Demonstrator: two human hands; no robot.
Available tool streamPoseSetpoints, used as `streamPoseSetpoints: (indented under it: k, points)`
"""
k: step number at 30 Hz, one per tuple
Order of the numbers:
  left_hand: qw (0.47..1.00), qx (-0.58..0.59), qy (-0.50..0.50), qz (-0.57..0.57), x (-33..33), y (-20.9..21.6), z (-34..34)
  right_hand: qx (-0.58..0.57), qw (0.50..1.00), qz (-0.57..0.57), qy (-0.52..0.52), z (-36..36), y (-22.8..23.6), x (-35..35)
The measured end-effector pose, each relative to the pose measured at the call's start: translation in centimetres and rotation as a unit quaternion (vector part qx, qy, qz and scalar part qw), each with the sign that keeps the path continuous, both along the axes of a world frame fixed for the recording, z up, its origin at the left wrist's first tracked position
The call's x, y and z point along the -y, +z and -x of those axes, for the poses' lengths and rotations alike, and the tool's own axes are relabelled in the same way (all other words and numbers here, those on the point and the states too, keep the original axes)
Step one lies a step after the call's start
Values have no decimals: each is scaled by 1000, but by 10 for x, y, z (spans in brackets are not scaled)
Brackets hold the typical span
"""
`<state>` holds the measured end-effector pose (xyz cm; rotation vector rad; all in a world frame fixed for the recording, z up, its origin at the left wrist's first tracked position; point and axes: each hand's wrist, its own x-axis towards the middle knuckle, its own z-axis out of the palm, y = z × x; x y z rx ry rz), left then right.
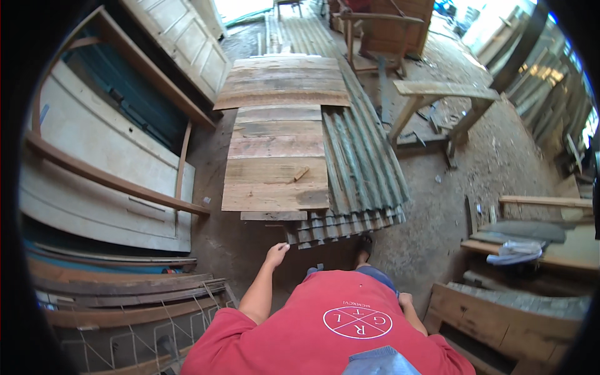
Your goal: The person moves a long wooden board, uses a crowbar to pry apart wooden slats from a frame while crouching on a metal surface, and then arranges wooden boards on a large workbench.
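Note:
My left hand [276,254] is raised before the near end of a stack of sheets and boards. Its fingers are drawn together, with a small pale spot at their tips that I cannot make out. Closest to it are a short board end [274,215] and the ragged edge of the corrugated sheets [350,230]. Wooden planks [275,147] lie side by side on the sheets, and a small stick of wood [301,174] rests on them. My right hand [406,301] hangs by my right hip, close to the blue shorts; its fingers are mostly hidden.
White panelled doors [94,150] and a wooden frame [112,178] lean at the left. A wire grille [134,334] stands at lower left. To the right are a wooden trestle [444,90] and shelves holding a plastic bundle [515,252]. Boards line the far right wall.

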<state>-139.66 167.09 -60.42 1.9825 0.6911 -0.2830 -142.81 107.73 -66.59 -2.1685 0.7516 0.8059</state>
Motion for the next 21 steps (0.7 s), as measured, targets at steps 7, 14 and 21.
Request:
streamPoseSetpoints:
  k: [7, 14, 21]
  points:
    - [891, -414, -179, -55, -55, -90, 172, 20, 990, -57, -130, 165, -35, -15]
    - [920, -278, -261, -87, -1, -74, 148, 88, 982, -110, -128, 171, -66, 35]
    - [928, 1, -295, -227, 66, -47, 21, 7, 962, -193, -193, 95, -11, 57]
